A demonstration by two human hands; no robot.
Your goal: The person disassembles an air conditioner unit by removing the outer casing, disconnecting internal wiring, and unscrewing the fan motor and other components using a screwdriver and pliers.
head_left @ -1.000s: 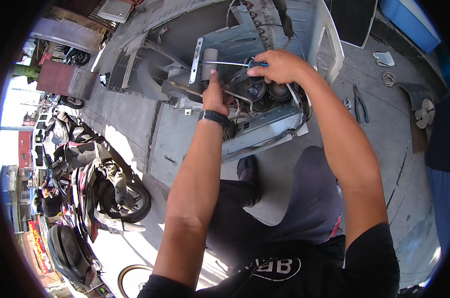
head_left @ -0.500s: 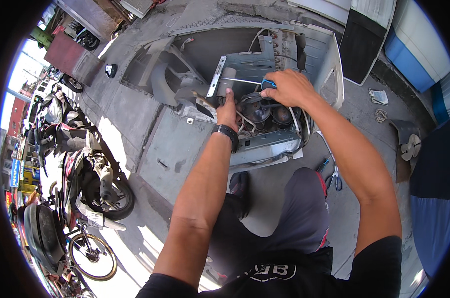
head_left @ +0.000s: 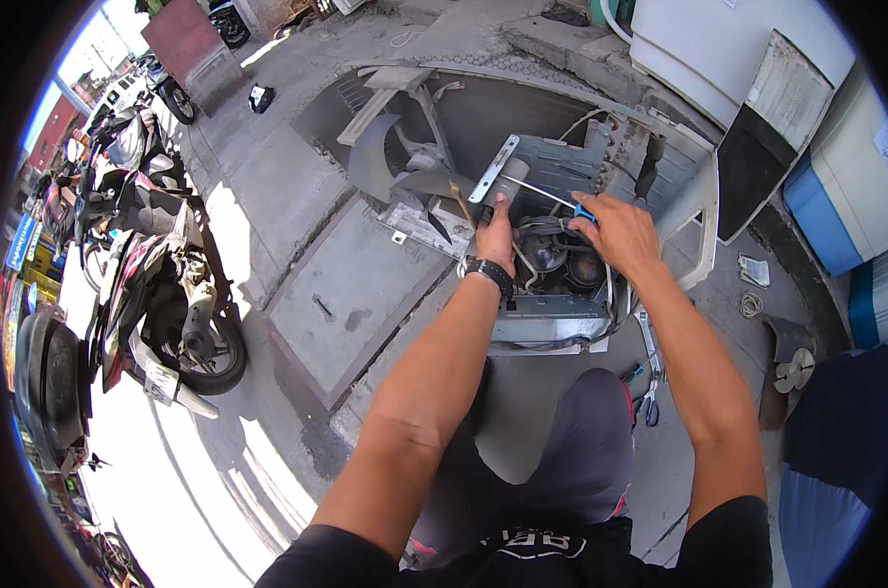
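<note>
My left hand (head_left: 497,233) is closed around a grey cylinder (head_left: 512,176), which looks like a capacitor. A metal strip bracket (head_left: 494,170) with holes lies along the cylinder's left side. My right hand (head_left: 620,233) grips a screwdriver (head_left: 583,212) by its blue and black handle. Its thin shaft points left, and the tip meets the cylinder near the bracket; the exact contact is too small to tell. Both hands are over an opened outdoor air-conditioner unit (head_left: 703,174). Below them are dark round parts (head_left: 583,267), tubing and wires. A grey fan blade (head_left: 372,165) stands at the unit's left.
Scissors (head_left: 649,404) lie on the ground right of my knee. Farther right are a wire coil (head_left: 750,305) and a curved sheet piece (head_left: 787,343). A dark panel (head_left: 757,162) leans at the upper right. Parked motorcycles (head_left: 160,314) line the left side.
The view has swung, so the unit and both hands appear farther right and slightly lower. The hands keep nearly the same hold on the cylinder and screwdriver.
</note>
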